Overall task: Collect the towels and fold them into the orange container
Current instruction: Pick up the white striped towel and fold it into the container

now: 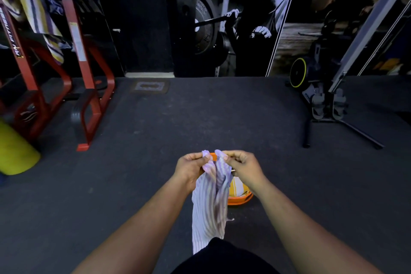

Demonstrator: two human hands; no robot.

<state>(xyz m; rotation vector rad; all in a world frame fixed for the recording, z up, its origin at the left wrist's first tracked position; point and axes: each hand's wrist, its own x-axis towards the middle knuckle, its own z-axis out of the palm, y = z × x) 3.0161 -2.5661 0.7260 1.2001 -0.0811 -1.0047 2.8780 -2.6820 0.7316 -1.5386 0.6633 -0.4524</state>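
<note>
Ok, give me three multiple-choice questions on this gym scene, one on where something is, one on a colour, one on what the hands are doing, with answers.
1. Where is the orange container?
A. on the floor beneath the hands
B. on the red rack
C. beside the yellow roll

2. What colour is the towel being held?
A. solid green
B. pale with thin stripes
C. black

3. How do the left hand and right hand stand?
A. both flat and empty
B. only one holds the towel
C. each pinches a top corner

Answers: 1 A, its rim shows behind the hanging towel; 2 B, fine stripes run down it; 3 C, fingertips close on both corners.
</note>
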